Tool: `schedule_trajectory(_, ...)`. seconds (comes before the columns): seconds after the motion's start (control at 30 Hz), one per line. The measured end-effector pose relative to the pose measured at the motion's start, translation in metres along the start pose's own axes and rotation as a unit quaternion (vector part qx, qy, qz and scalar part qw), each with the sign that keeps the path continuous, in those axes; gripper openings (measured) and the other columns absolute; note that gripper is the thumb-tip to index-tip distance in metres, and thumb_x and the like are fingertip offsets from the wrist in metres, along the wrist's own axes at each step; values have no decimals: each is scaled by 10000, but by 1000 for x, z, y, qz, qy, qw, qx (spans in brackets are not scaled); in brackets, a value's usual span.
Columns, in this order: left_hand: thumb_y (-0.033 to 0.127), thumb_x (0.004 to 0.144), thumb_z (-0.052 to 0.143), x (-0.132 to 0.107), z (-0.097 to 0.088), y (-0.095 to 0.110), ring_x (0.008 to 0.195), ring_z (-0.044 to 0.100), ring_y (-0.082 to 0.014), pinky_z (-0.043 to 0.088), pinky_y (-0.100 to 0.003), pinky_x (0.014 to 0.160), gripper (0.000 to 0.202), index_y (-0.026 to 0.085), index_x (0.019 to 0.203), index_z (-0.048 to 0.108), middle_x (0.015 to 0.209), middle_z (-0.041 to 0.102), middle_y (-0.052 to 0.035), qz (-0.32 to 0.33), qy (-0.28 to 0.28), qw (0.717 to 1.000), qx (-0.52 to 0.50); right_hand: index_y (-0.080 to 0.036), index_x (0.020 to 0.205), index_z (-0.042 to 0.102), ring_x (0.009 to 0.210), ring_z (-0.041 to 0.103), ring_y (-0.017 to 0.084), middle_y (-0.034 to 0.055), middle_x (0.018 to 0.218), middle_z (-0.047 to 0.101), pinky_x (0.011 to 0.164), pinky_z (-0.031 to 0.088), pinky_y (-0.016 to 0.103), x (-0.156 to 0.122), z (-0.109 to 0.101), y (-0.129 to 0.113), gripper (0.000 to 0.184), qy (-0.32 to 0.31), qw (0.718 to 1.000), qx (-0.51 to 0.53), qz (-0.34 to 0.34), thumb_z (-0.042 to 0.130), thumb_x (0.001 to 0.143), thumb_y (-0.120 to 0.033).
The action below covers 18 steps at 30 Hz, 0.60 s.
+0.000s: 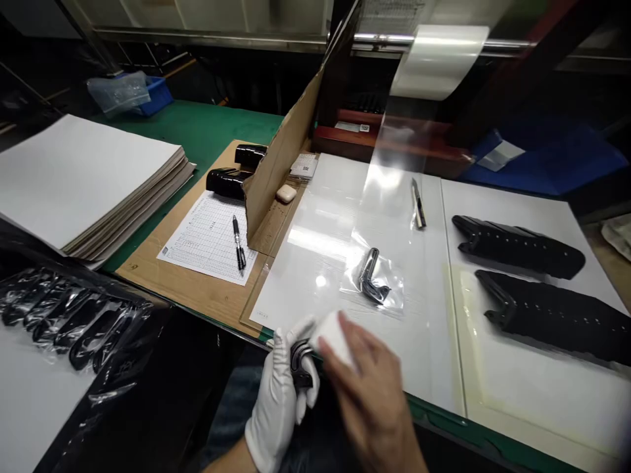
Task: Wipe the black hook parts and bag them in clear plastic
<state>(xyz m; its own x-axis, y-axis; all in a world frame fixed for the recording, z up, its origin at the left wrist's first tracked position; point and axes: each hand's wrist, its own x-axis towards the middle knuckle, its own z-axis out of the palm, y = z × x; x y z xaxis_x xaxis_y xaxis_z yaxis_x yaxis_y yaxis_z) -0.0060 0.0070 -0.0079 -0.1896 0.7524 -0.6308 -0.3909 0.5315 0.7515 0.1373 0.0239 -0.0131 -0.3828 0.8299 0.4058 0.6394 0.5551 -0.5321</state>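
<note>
White-gloved left hand [279, 394] closes narrowly around 1 glossy black curved part [300, 368] at 6 o'clock. It looks light, stiff and slippery, best held by its edges. Bare right hand [367, 387] grips 1 white pad [335, 338] against it. At 12 o'clock, 1 bagged black part [372, 279] lies on a clear plastic sheet [424, 341]; 2 long black strips [517, 246] lie at 2 o'clock.
</note>
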Motion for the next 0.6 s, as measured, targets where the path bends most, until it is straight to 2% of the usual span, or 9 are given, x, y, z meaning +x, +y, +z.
schedule_trajectory(0.07,795,887,378,-2,5,2,420,459,-111,353,-199,381,815,208,1423,559,585,578,14,-13,-2,1000,22,-238,1429,529,1336,467,343,167,1545,435,925,459,522,-3,1,-4,516,29,997,-31,58,494,951,-47)
schedule_trajectory(0.13,813,862,405,-4,9,4,391,408,-97,331,-201,360,841,189,1396,583,589,581,13,-1,5,999,40,-237,1446,514,1354,448,359,172,1568,398,916,465,524,-6,1,-8,536,30,997,-31,61,482,947,-43)
schedule_trajectory(0.2,804,856,441,-5,11,5,394,410,-96,341,-200,362,834,177,1386,587,587,583,14,8,8,999,46,-246,1458,499,1360,437,373,171,1574,387,907,468,534,-8,2,-10,552,27,997,-37,66,471,947,-39)
schedule_trajectory(0.3,770,894,421,-5,12,3,381,396,-86,326,-183,364,799,172,1406,555,547,540,43,8,1,998,58,-265,1469,484,1354,434,380,171,1574,386,901,468,552,-9,3,-12,547,40,991,-61,110,487,960,-66)
schedule_trajectory(0.43,730,901,472,-4,12,3,369,396,-89,328,-192,358,758,138,1364,572,543,542,44,34,-12,995,95,-261,1451,514,1367,430,383,168,1581,376,907,476,551,-10,3,-8,539,37,994,-50,95,482,955,-53)
schedule_trajectory(0.53,674,947,446,-3,6,9,339,348,-76,279,-173,353,703,113,1355,554,470,484,71,14,-33,990,134,-317,1406,568,1345,456,378,124,1564,418,913,477,597,-12,-8,4,460,46,986,-73,140,491,992,-132)
schedule_trajectory(0.6,648,977,401,-2,-2,19,337,323,-62,259,-163,363,677,98,1336,567,465,494,64,3,-71,986,150,-361,1406,562,1363,469,351,81,1560,432,954,504,590,-13,-20,10,414,43,978,1,203,509,1011,-247)
